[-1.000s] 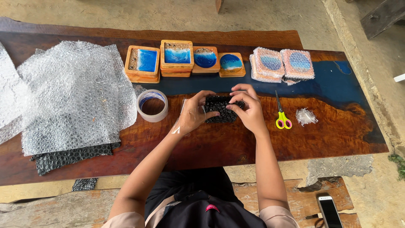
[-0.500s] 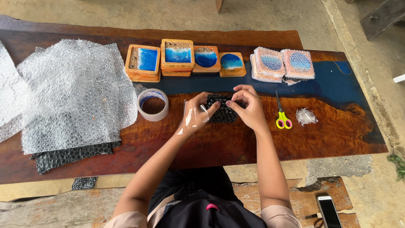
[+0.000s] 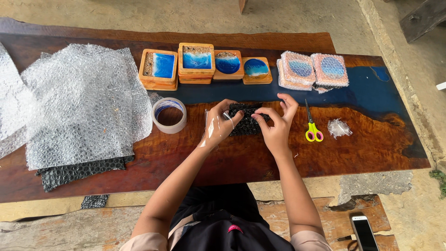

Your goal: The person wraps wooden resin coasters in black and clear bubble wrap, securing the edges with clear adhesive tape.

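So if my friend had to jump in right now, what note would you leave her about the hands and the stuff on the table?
Left hand: holds the left edge of the black bubble-wrapped bundle, with a strip of clear tape stuck along it.
Right hand: presses the bundle's right side.
Tape roll lies left of the hands, scissors to the right.
Done: two clear-wrapped coasters at the back right.
Left: four stacks of bare wooden coasters at the back; clear bubble wrap sheets and black bubble wrap wait on the left.
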